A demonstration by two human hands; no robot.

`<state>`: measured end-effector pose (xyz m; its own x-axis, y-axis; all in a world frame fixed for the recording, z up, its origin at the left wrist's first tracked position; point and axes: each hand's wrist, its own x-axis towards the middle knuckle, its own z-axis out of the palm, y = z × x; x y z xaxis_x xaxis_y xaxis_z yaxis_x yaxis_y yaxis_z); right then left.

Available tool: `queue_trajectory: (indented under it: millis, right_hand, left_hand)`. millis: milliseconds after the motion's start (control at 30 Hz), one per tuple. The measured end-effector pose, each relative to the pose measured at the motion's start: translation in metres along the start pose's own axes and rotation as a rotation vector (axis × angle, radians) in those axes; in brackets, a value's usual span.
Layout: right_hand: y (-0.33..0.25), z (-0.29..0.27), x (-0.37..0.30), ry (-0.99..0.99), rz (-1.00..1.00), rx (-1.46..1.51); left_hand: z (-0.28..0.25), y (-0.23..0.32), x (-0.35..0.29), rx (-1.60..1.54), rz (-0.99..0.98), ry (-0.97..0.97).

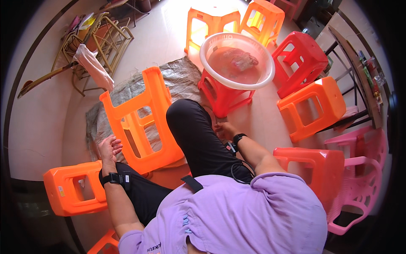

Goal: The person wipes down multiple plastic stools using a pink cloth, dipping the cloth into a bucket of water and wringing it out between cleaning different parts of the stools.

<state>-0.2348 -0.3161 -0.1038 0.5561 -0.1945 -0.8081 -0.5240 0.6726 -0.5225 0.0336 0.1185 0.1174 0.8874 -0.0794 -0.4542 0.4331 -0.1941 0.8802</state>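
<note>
If our empty, half-open left hand [111, 147] bumps the orange stool [160, 114] at its two o'clock, that could tip; what our right hand [226, 130] holds, we cannot tell.

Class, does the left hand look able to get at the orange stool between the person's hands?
Probably yes: the left hand seems empty, right beside the orange stool, with nothing visible between them.

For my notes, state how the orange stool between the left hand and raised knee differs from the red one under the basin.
The orange stool is tipped, its legs pointing forward; the red stool stands upright. The red stool bears the basin; the orange stool carries none. Both have openings in their sides.
</note>
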Motion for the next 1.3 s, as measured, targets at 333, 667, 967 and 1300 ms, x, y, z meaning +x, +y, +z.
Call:
queue_trajectory:
  millis: [333, 667, 967, 1300]
  right_hand:
    - [0.026, 0.038, 0.010, 0.041, 0.014, 0.284]
    - [0.028, 0.036, 0.020, 0.044, 0.093, 0.206]
    - [0.033, 0.035, 0.026, 0.099, 0.119, 0.313]
    - [0.032, 0.026, 0.035, 0.075, -0.006, 0.343]
  left_hand:
    - [-0.025, 0.000, -0.011, 0.055, -0.065, 0.080]
    - [-0.017, 0.008, -0.007, 0.029, -0.059, 0.074]
    - [-0.019, 0.006, -0.009, 0.018, -0.050, 0.051]
    - [-0.020, 0.001, -0.005, 0.065, -0.053, 0.048]
